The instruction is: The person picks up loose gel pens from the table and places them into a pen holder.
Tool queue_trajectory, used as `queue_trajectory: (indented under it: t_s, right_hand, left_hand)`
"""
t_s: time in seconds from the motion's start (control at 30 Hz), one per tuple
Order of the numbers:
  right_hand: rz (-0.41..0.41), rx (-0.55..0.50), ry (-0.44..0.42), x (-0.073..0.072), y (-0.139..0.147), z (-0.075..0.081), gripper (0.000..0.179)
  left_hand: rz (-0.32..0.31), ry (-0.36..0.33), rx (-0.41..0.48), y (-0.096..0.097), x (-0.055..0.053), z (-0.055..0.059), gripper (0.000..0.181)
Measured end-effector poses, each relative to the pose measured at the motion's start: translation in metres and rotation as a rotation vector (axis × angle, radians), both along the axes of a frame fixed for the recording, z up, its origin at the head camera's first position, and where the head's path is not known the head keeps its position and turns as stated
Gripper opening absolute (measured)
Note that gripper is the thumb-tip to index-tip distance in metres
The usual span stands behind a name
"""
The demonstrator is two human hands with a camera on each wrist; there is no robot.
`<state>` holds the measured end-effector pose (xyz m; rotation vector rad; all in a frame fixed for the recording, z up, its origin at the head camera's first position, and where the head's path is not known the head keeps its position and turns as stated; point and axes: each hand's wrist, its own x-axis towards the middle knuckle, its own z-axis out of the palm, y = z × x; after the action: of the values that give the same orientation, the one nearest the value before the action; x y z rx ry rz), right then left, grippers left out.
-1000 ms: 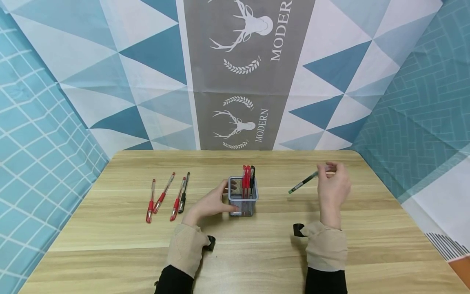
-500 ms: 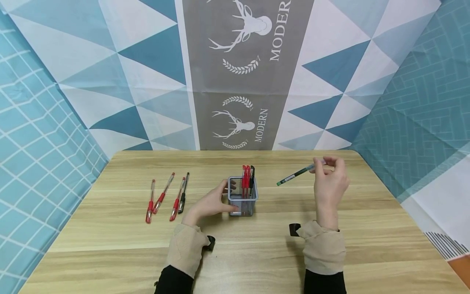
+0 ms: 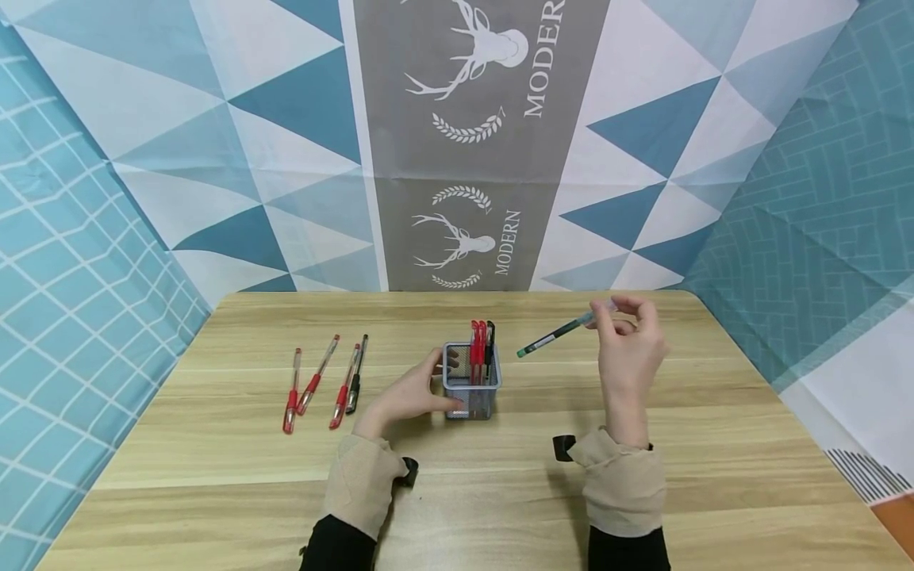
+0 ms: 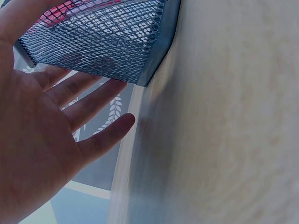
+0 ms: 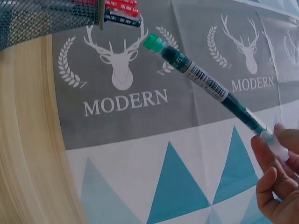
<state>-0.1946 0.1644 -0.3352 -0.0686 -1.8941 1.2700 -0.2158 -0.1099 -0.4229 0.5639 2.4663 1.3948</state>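
Note:
A grey mesh pen holder (image 3: 472, 398) stands mid-table, with two red pens (image 3: 477, 349) and one black pen (image 3: 489, 349) upright in it. My left hand (image 3: 409, 394) grips it from the left, thumb on the near side and fingers behind. In the left wrist view the fingers (image 4: 88, 105) reach along the mesh. To the right, my right hand (image 3: 628, 357) pinches a green pen (image 3: 557, 335) by its clear end. The pen is raised and tilted, its green end pointing down-left toward the holder. In the right wrist view a barcode label (image 5: 205, 81) shows on its barrel.
Left of the left hand lie three red pens (image 3: 293, 396) and a black pen (image 3: 357, 381) on the wooden table (image 3: 500, 492). A patterned cloth (image 3: 457, 159) hangs behind the table's back edge, with blue cloths at both sides.
My right hand has moved left and slightly away from me, bringing the green pen closer to the pen holder and tilting it flatter. The left hand keeps its grip on the holder.

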Motion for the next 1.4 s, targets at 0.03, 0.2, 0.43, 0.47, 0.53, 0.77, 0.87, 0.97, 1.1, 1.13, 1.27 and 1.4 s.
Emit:
queue_trajectory:
  t_s: [0.03, 0.2, 0.43, 0.47, 0.53, 0.77, 0.87, 0.97, 1.1, 1.13, 1.27, 1.4]
  right_hand:
    - [0.014, 0.0, 0.011, 0.0, -0.001, 0.0, 0.033]
    - [0.06, 0.0, 0.043, 0.001, -0.008, 0.003, 0.032]
    - [0.108, 0.02, 0.025, 0.004, -0.017, 0.005, 0.032]
    - [0.115, 0.026, 0.021, 0.004, -0.018, 0.005, 0.032]
    - [0.129, 0.043, 0.016, 0.005, -0.021, 0.005, 0.03]
    - [0.167, 0.139, 0.031, 0.004, -0.035, 0.002, 0.025]
    - [0.178, 0.203, 0.038, 0.005, -0.044, 0.002, 0.023]
    - [0.207, 0.276, 0.064, 0.006, -0.053, 0.001, 0.022]
    - [0.254, 0.344, 0.107, 0.008, -0.064, 0.0, 0.021]
    - [0.263, 0.353, 0.114, 0.008, -0.066, -0.001, 0.02]
    - [0.277, 0.377, 0.126, 0.008, -0.07, -0.003, 0.022]
    - [0.291, 0.409, 0.138, 0.008, -0.074, -0.004, 0.022]
  left_hand:
    - [0.0, 0.0, -0.001, 0.0, 0.0, 0.0, 0.096]
    - [0.001, 0.002, -0.006, -0.001, -0.001, 0.0, 0.096]
    - [0.0, 0.005, -0.015, -0.001, -0.001, -0.001, 0.096]
    - [0.001, 0.005, -0.016, -0.001, -0.001, -0.001, 0.095]
    - [0.002, 0.003, -0.016, -0.001, -0.001, -0.001, 0.095]
    - [0.005, -0.005, -0.024, 0.0, 0.0, 0.001, 0.097]
    - [0.006, -0.006, -0.024, -0.001, 0.0, 0.001, 0.097]
    - [0.001, -0.005, -0.012, -0.001, -0.001, 0.0, 0.095]
    - [-0.01, 0.001, 0.007, -0.001, -0.001, -0.001, 0.093]
    - [-0.013, 0.001, 0.014, -0.001, -0.001, -0.001, 0.092]
    - [-0.014, -0.002, 0.022, -0.001, -0.001, -0.002, 0.094]
    - [-0.01, -0.002, 0.016, -0.001, -0.002, -0.002, 0.095]
